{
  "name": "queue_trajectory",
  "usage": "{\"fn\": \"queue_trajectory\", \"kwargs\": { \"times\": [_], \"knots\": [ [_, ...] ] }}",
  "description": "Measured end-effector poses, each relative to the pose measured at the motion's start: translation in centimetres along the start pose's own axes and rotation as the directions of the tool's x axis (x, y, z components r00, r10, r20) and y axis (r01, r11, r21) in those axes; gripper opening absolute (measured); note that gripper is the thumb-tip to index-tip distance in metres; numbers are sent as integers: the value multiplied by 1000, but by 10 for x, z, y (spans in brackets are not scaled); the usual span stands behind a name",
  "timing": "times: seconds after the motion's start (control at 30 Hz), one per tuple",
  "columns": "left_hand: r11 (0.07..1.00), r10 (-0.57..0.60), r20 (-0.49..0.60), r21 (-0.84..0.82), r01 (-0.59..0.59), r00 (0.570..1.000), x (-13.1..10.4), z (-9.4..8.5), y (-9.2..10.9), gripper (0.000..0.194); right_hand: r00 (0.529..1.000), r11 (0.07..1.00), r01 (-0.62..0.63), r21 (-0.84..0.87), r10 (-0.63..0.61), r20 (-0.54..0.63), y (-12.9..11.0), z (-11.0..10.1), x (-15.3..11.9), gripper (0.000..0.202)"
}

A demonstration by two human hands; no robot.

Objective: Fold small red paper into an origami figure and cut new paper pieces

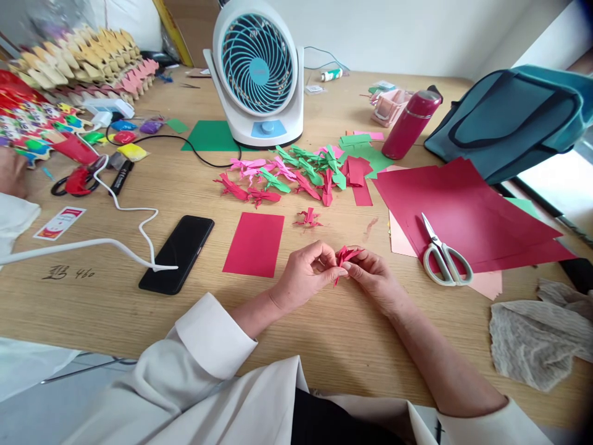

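Nearest us is our pale jacket [250, 408], its cuffs well back from our fingers, which probably keeps the cloth off the work. We pinch a red folded paper piece [345, 254] between both hands, above the near part of the table [324, 346]. Our left hand [301, 277] is nearly closed, thumb and curled fingers gripping one side; our right hand [373, 276] is nearly closed too, thumb and fingertips on the other. That opposed hold likely steadies so small a piece while letting us shape it.

Just beyond our fingers sits a small red folded figure [308, 217], perhaps set apart from the green, pink and red heap [306, 188] so it can be compared. A flat red sheet [254, 245] lies to our left. The scissors [440, 244] rest on large red sheets [467, 204], handles towards us, seemingly for easy reach. The white cable [69, 247] crosses the dark-screened phone [176, 254], beside the working area.

On the tabletop we read handwritten "460" [84, 273], after characters we cannot make out. The fan's hub [259, 71] carries faint lettering, too small to read; so is the print on the red-and-white card [59, 224] and black marker [121, 177].
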State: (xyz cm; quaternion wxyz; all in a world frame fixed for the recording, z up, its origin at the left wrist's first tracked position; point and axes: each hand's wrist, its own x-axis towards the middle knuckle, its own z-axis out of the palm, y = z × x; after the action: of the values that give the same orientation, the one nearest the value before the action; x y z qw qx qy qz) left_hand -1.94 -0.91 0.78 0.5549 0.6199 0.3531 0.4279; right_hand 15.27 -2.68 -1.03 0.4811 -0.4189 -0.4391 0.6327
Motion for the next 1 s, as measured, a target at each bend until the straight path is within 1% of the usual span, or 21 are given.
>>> {"fn": "queue_trajectory", "kwargs": {
  "times": [0.1, 0.2, 0.33, 0.47, 0.53, 0.6, 0.7, 0.77, 0.87, 0.93, 1.0],
  "knots": [
    [1000, 9, 1, 8, -9, 1000, -1, 0, -3, 27, 1000, 1000, -11, -29, 11, -6, 0, -1, -1, 23],
    [997, 38, -11, 65, -37, 999, -1, -1, -6, 24, 1000, 999, -18, -31, 17, -13, 0, -2, -1, 24],
    [971, 135, 30, 198, -138, 990, 0, -3, -4, 25, 1000, 1000, -10, -11, 10, 28, -3, -2, -2, 23],
    [911, 240, 84, 324, -254, 967, 4, -9, -1, 11, 999, 996, 7, -85, -3, 51, -5, -2, -4, 22],
    [881, 294, 100, 358, -311, 950, 6, -12, -1, 9, 999, 994, 16, -109, -11, 47, -6, -2, -5, 22],
    [834, 364, 114, 402, -378, 924, 7, -15, -1, 7, 999, 993, 22, -117, -17, 45, -8, -1, -5, 22],
    [731, 452, 163, 497, -468, 877, 7, -19, -1, 7, 999, 991, 25, -130, -19, 47, -13, 2, -6, 22],
    [662, 467, 216, 557, -501, 858, 6, -21, 0, 12, 999, 988, 31, -154, -25, 42, -15, 4, -6, 24],
    [555, 458, 281, 651, -518, 844, 5, -23, 1, 17, 999, 981, 52, -187, -49, 19, -15, 7, -5, 26],
    [481, 455, 306, 706, -520, 836, 5, -24, 2, 19, 998, 979, 66, -191, -67, 4, -12, 8, -5, 26],
    [430, 451, 319, 740, -517, 833, 5, -24, 2, 20, 996, 978, 81, -192, -83, -6, -10, 8, -4, 26]
  ]
}}
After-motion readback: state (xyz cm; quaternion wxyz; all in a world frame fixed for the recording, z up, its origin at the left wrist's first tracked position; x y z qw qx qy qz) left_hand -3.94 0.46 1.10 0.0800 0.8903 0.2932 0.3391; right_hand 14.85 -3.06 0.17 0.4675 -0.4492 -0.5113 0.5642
